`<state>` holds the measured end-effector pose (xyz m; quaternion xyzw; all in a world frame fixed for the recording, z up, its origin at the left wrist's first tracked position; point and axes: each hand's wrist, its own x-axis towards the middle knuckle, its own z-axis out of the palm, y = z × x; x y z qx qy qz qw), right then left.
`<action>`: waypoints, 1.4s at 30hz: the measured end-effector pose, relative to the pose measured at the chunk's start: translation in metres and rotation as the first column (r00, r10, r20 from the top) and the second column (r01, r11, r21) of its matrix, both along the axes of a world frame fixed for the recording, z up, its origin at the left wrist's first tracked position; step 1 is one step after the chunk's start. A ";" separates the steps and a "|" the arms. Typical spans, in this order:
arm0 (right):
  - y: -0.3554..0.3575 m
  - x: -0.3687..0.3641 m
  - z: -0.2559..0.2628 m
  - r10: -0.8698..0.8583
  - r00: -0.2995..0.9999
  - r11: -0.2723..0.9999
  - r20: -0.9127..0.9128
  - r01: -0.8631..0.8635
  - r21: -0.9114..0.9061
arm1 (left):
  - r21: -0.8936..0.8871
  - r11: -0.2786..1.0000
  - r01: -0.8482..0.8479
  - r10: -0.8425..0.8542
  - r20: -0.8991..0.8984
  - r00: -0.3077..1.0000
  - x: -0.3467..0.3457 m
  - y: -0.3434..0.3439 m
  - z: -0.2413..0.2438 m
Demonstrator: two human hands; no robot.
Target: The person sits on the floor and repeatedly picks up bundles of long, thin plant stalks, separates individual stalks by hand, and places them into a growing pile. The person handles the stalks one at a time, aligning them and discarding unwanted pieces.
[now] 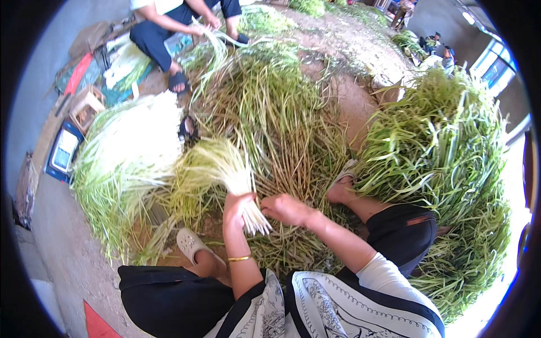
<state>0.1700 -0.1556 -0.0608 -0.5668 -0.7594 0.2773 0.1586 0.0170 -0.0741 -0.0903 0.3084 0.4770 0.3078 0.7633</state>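
Note:
My left hand [236,209], with a gold bangle at the wrist, is closed around a bunch of pale stalks [239,177]. The cut-looking white ends point down and right, while the thin yellow-green tops droop to the left. Just right of the bunch is my right hand [289,210], its fingers curled and the fingertips close to the stalks. Whether it pinches a stalk is hidden. Beyond both hands lies a heap of brown-stemmed green stalks [291,148]. To the left, a large pile of whitish, trimmed stalks [135,131] is overexposed in bright light.
A tall mound of leafy green stalks [435,148] rises at my right. Across from me sits another person [173,25], holding long stalks. A blue-framed scale-like device [64,150] and a wooden box [86,109] stand by the left wall. More people are far right.

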 end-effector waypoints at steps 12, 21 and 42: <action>-0.029 -0.004 0.007 -0.029 0.985 0.915 0.167 -0.041 0.402 | 0.094 0.993 -0.072 0.068 0.045 0.997 0.001 -0.036 -0.018; -0.044 -0.017 -0.017 -0.204 0.978 0.778 0.051 0.130 0.615 | 0.119 0.983 -0.140 0.140 0.009 0.990 0.002 -0.054 -0.014; -0.080 0.096 -0.026 -0.380 0.925 0.668 0.029 0.296 -0.683 | 0.084 0.953 -0.293 0.280 0.136 0.950 -0.016 -0.068 -0.019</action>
